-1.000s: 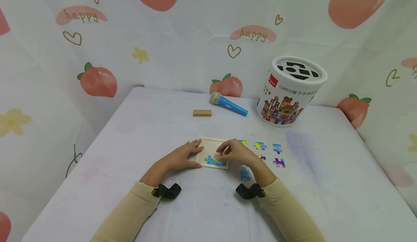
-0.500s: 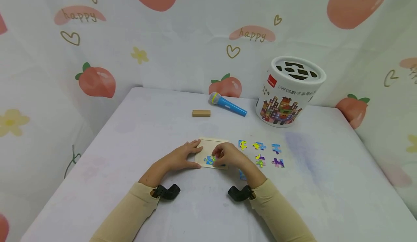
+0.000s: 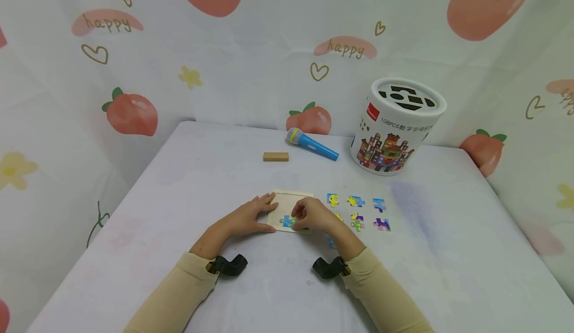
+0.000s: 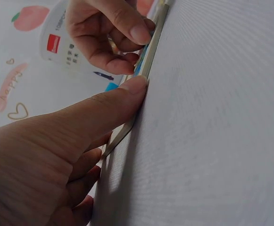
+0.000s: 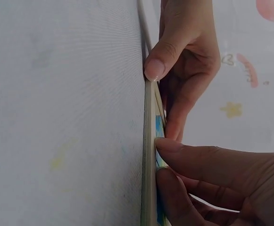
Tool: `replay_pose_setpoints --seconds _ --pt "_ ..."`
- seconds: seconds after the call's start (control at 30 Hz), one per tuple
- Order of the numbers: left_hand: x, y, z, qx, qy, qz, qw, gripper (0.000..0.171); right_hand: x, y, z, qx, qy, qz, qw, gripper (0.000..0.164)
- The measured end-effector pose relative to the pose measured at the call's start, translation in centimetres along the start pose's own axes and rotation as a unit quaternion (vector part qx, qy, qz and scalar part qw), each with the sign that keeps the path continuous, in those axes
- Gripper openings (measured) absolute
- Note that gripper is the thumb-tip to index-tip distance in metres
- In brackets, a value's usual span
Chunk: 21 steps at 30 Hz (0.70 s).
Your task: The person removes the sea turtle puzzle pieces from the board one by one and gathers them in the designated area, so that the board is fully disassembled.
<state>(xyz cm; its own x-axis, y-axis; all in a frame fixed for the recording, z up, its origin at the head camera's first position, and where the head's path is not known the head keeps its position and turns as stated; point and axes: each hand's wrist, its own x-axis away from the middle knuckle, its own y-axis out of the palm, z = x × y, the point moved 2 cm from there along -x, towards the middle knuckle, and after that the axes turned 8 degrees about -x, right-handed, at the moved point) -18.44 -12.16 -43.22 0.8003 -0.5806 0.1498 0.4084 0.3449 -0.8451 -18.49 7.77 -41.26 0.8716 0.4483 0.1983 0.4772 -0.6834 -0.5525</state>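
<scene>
A shallow wooden puzzle tray (image 3: 284, 201) lies flat on the table, with blue-green jigsaw pieces (image 3: 287, 221) along its near side. My left hand (image 3: 245, 218) grips the tray's left end, thumb on the near rim and fingers spread to the far left corner. Over the tray's near right part, my right hand (image 3: 315, 215) pinches a jigsaw piece down inside it between thumb and curled fingers. The right wrist view shows blue piece surface (image 5: 159, 123) beside the thumb of my right hand (image 5: 226, 174); most of the pinched piece is hidden.
Right of the tray lie several loose jigsaw pieces (image 3: 356, 201), including a purple piece (image 3: 382, 224); my right wrist partly covers some. Farther back are a small wooden block (image 3: 275, 157), a blue toy microphone (image 3: 316, 146) and a large white bucket (image 3: 394, 128).
My right hand has moved left and slightly down over the tray, uncovering loose pieces to its right, then stayed nearly still. The left hand keeps its hold on the tray.
</scene>
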Motion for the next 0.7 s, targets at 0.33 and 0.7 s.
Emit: replay_pose_setpoints --seconds 0.33,0.7 --pt "-0.03 0.05 -0.01 0.001 0.003 0.004 1.0000 0.071 0.02 -0.42 0.14 -0.020 0.002 -0.008 1.000 0.017" --pt "-0.02 -0.06 0.10 0.000 0.017 0.007 0.9998 0.071 -0.18 -0.73 0.37 -0.048 0.015 -0.033 0.998 0.009"
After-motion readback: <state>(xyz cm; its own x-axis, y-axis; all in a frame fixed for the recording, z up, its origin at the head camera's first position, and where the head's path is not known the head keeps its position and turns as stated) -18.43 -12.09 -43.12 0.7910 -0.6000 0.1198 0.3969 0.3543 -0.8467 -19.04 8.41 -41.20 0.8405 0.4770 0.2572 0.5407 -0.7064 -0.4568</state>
